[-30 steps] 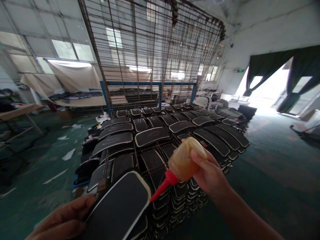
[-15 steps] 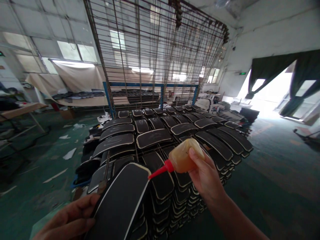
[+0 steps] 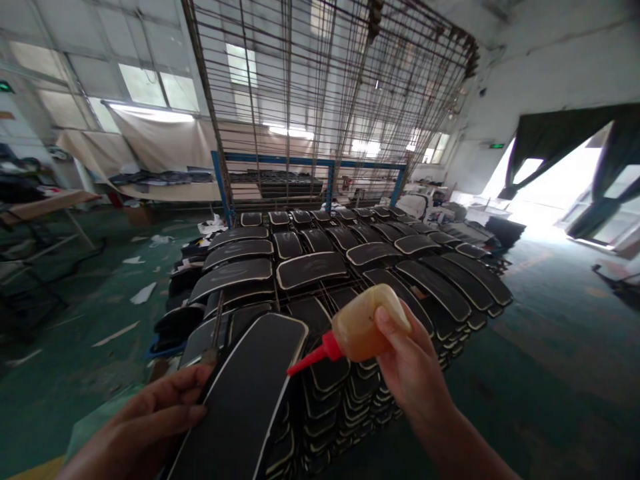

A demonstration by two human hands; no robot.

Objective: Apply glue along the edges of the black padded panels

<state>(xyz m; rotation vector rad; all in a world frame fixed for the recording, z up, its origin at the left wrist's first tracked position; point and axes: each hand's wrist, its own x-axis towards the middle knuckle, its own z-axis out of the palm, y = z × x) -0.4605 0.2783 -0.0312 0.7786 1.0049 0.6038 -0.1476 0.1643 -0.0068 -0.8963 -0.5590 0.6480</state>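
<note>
My left hand (image 3: 155,417) grips the left edge of a long black panel (image 3: 245,393) with rounded corners and a pale line along its border. My right hand (image 3: 413,360) is wrapped round a squeeze bottle (image 3: 363,327) of amber liquid, probably glue, tilted down to the left. Its red nozzle (image 3: 313,357) has its tip at the panel's right edge, a little below the upper right corner. Just beyond the held panel lie many similar black panels (image 3: 313,269) in stacked rows, their edges pale too.
Behind the stacks a wire rack (image 3: 320,87) leans up from a blue frame (image 3: 300,159). Scraps of paper (image 3: 143,293) lie on the green floor at left. A cloth-covered table (image 3: 190,190) stands at the back left, and dark curtains (image 3: 550,147) hang at the bright doorway.
The nozzle tip has moved from the panel's upper right corner down along its right edge. The held panel has shifted slightly up and right in view with my left hand.
</note>
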